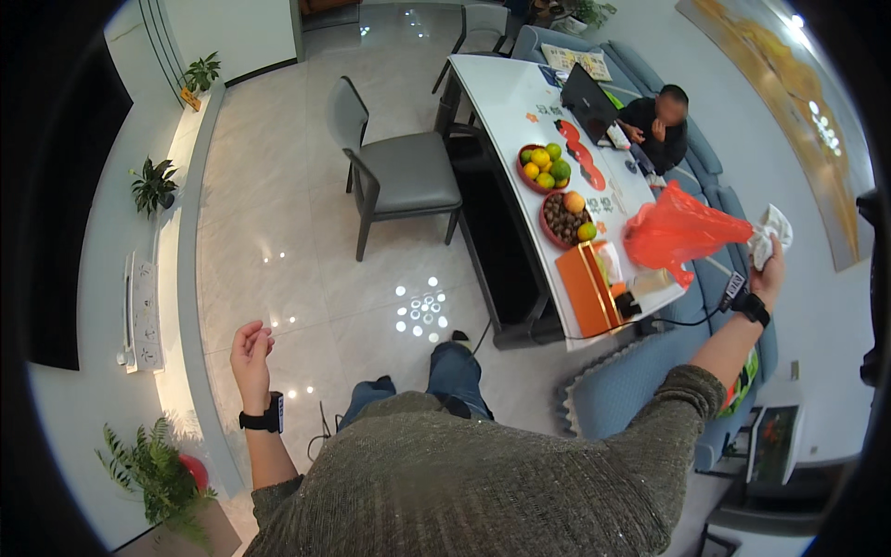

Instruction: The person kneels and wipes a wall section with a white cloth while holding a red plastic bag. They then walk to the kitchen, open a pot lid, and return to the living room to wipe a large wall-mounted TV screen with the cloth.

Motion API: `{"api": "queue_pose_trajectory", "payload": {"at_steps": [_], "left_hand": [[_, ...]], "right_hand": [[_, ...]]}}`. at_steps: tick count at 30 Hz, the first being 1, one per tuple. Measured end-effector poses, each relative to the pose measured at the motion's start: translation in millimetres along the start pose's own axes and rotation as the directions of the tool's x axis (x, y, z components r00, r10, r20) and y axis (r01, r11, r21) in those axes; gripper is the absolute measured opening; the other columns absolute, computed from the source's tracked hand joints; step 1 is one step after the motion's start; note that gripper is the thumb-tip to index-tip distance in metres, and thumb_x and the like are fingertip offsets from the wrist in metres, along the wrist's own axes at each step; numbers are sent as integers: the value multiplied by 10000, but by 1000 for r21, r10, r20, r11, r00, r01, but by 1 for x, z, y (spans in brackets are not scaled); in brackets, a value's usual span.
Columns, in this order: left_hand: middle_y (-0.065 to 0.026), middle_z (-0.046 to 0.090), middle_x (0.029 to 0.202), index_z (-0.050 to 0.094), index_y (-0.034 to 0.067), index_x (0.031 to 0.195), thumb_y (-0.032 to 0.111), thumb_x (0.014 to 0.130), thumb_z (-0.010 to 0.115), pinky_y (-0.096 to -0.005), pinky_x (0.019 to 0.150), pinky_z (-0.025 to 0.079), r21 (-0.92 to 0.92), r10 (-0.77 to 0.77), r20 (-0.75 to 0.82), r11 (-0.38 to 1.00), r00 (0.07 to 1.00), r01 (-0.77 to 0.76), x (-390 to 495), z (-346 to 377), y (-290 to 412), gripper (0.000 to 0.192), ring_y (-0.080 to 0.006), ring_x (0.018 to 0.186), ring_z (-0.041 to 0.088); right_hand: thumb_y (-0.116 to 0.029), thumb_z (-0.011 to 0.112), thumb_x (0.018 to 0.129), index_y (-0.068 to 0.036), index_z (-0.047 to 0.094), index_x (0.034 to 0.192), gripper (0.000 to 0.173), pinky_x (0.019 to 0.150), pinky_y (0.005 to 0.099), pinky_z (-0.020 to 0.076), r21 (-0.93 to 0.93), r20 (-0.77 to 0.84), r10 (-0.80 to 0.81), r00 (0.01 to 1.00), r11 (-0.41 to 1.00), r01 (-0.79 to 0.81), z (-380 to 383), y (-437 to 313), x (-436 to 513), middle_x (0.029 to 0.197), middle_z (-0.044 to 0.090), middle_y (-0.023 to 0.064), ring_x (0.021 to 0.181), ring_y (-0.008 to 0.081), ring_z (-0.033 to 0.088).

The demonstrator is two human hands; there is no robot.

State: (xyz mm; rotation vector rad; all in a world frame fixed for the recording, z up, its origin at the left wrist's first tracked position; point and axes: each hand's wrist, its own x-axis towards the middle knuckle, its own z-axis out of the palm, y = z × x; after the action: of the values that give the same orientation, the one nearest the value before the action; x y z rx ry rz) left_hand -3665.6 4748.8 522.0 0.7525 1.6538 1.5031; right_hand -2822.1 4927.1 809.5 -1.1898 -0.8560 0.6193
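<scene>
At the right, my right hand grips a crumpled white cloth or wad of tissue, raised near the blue sofa. A red plastic bag spreads over the near end of the white table. One end of the bag reaches the white wad; whether my fingers also hold it I cannot tell. On the left my left hand hangs over the tiled floor, fingers loosely curled, with nothing in it. Close to the bag stands an orange box with gold edges.
Red bowls of citrus fruit and of brown nuts stand on the table. Behind a black laptop a person sits on the blue sofa. A grey chair is beside the table. A black cable runs from my right wrist.
</scene>
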Motion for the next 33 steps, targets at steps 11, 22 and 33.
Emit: {"api": "queue_pose_trajectory", "payload": {"at_steps": [11,22,33], "left_hand": [[-58,651,998,588,25,1140,91,943,575,-232,782,497,-102,-88,-291,993,953,61,0,180,-9,207,-103,849,608],[-79,644,1002,581,5,1154,61,941,565,-241,787,499,-92,-91,-388,994,917,60,13,238,8,221,-113,842,606],[-51,660,971,595,33,1131,87,941,575,-240,776,500,-81,-14,-418,996,908,-22,44,200,5,199,-111,842,619]], "right_hand": [[-261,632,891,76,605,1178,444,684,349,556,-427,-234,-146,961,904,34,-60,140,263,964,684,145,792,231,686],[-287,673,847,108,609,1146,500,671,388,545,-563,-335,478,812,589,-580,-44,365,282,1037,674,179,846,257,675],[-379,619,779,77,621,1160,595,887,406,465,-853,-398,196,896,281,-440,-19,351,269,1077,681,227,983,327,649]]}}
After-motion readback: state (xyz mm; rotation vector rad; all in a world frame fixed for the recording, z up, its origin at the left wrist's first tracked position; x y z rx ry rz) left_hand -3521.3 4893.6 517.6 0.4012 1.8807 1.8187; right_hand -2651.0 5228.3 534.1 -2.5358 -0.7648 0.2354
